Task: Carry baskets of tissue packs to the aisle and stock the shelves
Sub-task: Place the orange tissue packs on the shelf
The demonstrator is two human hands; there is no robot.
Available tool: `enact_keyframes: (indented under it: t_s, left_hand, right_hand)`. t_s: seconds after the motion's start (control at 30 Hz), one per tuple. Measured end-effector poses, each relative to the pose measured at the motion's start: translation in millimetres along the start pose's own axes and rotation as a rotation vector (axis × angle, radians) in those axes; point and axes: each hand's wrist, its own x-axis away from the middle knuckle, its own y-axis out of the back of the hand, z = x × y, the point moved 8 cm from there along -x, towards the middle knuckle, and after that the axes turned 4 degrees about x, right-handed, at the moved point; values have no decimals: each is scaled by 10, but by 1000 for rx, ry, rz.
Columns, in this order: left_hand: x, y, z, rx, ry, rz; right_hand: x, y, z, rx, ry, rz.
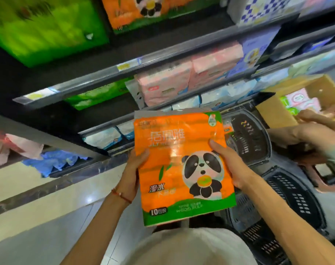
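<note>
Holding the orange tissue pack [182,163] raised before the shelves [182,51], left hand [133,169] and right hand [234,167] fingers [218,147] curled round its side edges so the printed face sits flat, likely to match it with same panda packs [143,10] up top

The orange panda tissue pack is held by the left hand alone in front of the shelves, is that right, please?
No: the head view shows the orange panda tissue pack held by both the left hand and the right hand, in front of the shelves.
</note>
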Motion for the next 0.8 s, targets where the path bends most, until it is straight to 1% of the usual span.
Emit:
enact_keyframes:
  t_s: [0.07, 0.17, 0.23, 0.3, 0.37, 0.43, 0.57, 0.67, 0.8]
  left_hand:
    - [124, -23, -41, -4, 13, 21]
    - [189, -63, -112, 27, 14, 28]
    - [174, -124, -206, 9, -12, 3]
    - [102, -232, -331, -28, -25, -47]
    - [-17, -369, -489, -12, -61, -67]
    - [-169, -529, -678, 26, -94, -51]
    - [-499, -884, -1023, 67, -131, -20]
    - [-777, -1090, -1244, 27, -211, -60]
    - [-994, -1381, -1396, -8, -247, -116]
  right_hand:
    - [113, -104, 147, 29, 48, -17]
    - [205, -178, 343, 24, 64, -1]
    - [219, -184, 502, 9, 77, 7]
    - [218, -201, 699, 43, 101, 25]
    - [205, -182, 956, 114, 153, 24]
    - [196, -109, 1244, 179, 227, 28]
    - [209, 46, 1819, 257, 360, 102]
    - [112, 170, 2123, 327, 386, 142]
    - [-112, 357, 2396, 420, 429, 97]
